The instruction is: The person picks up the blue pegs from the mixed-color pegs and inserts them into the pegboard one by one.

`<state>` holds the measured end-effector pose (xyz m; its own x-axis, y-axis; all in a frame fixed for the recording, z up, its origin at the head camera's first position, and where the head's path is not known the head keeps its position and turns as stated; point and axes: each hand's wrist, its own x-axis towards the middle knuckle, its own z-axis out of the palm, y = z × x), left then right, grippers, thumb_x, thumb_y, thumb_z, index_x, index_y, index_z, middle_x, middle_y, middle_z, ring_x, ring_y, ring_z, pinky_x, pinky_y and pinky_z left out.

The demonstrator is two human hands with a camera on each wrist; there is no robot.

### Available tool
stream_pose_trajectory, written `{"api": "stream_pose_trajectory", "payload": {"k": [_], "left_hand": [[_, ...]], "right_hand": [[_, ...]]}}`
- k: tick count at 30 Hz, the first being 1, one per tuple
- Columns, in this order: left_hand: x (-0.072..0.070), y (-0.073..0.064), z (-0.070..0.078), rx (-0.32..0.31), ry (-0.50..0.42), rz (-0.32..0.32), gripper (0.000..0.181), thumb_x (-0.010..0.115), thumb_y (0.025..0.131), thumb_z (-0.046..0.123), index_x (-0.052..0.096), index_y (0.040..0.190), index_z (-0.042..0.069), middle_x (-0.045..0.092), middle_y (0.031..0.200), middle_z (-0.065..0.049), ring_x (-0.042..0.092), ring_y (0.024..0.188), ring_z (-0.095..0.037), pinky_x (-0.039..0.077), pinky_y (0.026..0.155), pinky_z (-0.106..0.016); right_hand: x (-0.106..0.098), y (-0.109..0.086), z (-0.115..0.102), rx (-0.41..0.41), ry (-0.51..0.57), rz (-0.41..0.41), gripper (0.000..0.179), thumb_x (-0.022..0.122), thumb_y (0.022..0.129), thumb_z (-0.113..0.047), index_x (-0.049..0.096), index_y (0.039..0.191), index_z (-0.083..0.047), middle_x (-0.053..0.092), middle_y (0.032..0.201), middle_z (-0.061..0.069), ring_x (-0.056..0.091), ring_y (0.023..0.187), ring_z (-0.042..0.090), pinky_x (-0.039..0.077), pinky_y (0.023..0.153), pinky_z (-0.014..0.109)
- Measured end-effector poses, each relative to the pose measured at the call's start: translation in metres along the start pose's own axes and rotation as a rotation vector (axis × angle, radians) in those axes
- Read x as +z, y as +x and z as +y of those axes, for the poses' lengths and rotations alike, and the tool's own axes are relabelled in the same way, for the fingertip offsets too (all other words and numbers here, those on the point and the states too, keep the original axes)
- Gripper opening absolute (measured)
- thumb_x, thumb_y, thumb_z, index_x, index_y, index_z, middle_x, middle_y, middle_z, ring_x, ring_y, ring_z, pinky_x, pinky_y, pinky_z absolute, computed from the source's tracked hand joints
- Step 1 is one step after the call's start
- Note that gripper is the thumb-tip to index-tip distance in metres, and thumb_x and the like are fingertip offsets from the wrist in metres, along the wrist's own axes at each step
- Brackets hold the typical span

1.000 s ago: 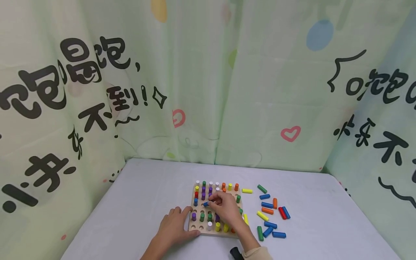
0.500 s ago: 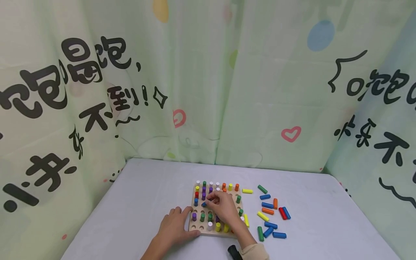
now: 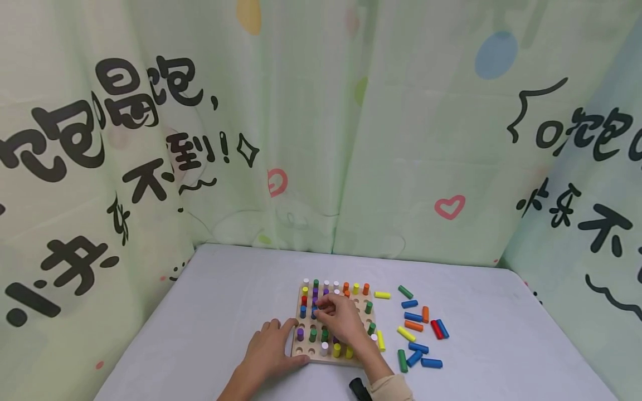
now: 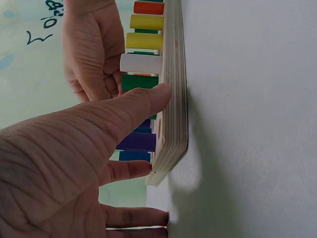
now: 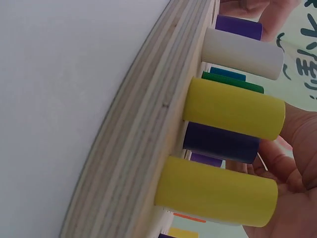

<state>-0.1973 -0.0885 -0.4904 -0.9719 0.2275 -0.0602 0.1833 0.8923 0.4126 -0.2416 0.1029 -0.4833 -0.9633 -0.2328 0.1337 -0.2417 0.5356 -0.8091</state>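
A wooden pegboard (image 3: 333, 361) with coloured pegs standing in its holes lies on the table. At its near left corner is my left hand (image 3: 268, 348), the straight thumb (image 4: 156, 96) against the front edge and the index finger at the left side. My right hand (image 3: 343, 322) reaches over the board and pinches a blue peg (image 3: 314, 313) between thumb and fingertips. That peg stands upright at a hole beside another blue peg (image 3: 303, 311). In the right wrist view, yellow pegs (image 5: 233, 106) and a white peg (image 5: 242, 52) partly hide the right hand.
Right of the board lie several loose pegs, among them a red peg (image 3: 436, 329), a green peg (image 3: 403, 361) and a blue peg (image 3: 431, 363). A black object (image 3: 359, 389) sits by the right sleeve (image 3: 392, 388). Printed curtains (image 3: 301, 128) surround the table.
My right hand has shifted slightly left, and the blue peg has turned from tilted to upright at the hole. The left hand keeps its place at the corner.
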Motion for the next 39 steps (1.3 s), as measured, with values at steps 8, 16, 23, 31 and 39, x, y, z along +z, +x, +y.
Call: {"api": "stream_pose_trajectory", "payload": {"k": [8, 16, 23, 31, 39], "left_hand": [[0.001, 0.001, 0.0, -0.009, -0.006, -0.008, 0.078, 0.084, 0.075, 0.057, 0.061, 0.133, 0.011, 0.062, 0.115, -0.02, 0.058, 0.102, -0.036, 0.051, 0.09, -0.06], [-0.001, 0.0, 0.001, -0.017, -0.005, -0.015, 0.077, 0.084, 0.075, 0.057, 0.061, 0.133, 0.011, 0.062, 0.116, -0.021, 0.058, 0.103, -0.037, 0.051, 0.091, -0.06], [-0.001, 0.0, 0.002, -0.025, 0.004, -0.016, 0.078, 0.084, 0.075, 0.057, 0.061, 0.133, 0.011, 0.062, 0.117, -0.02, 0.058, 0.104, -0.037, 0.05, 0.093, -0.06], [0.0, 0.0, 0.002, -0.022, 0.0, -0.012, 0.078, 0.084, 0.075, 0.057, 0.061, 0.133, 0.01, 0.062, 0.117, -0.021, 0.058, 0.105, -0.038, 0.05, 0.093, -0.06], [-0.001, 0.0, 0.003, -0.033, -0.004, -0.017, 0.078, 0.085, 0.075, 0.056, 0.061, 0.134, 0.01, 0.062, 0.118, -0.021, 0.058, 0.106, -0.038, 0.049, 0.095, -0.061]], "right_hand": [[0.0, -0.003, -0.001, 0.001, 0.001, 0.016, 0.017, 0.074, 0.094, -0.011, 0.07, 0.108, -0.001, 0.07, 0.099, 0.005, 0.066, 0.086, 0.016, 0.059, 0.074, 0.027], [-0.003, -0.012, -0.003, 0.014, 0.002, 0.028, 0.014, 0.071, 0.096, -0.013, 0.071, 0.108, -0.005, 0.07, 0.099, 0.003, 0.065, 0.087, 0.014, 0.057, 0.077, 0.024], [-0.009, -0.021, -0.004, 0.046, -0.018, 0.024, 0.015, 0.073, 0.096, -0.015, 0.071, 0.108, -0.007, 0.071, 0.099, 0.001, 0.066, 0.087, 0.015, 0.057, 0.078, 0.024], [-0.019, -0.031, -0.006, 0.077, 0.016, 0.047, 0.019, 0.073, 0.095, -0.015, 0.072, 0.111, -0.004, 0.071, 0.101, 0.002, 0.065, 0.087, 0.014, 0.057, 0.077, 0.024], [-0.027, -0.036, -0.005, 0.088, 0.012, 0.095, 0.02, 0.074, 0.094, -0.014, 0.071, 0.111, -0.004, 0.071, 0.101, 0.003, 0.066, 0.088, 0.014, 0.058, 0.078, 0.024]]}}
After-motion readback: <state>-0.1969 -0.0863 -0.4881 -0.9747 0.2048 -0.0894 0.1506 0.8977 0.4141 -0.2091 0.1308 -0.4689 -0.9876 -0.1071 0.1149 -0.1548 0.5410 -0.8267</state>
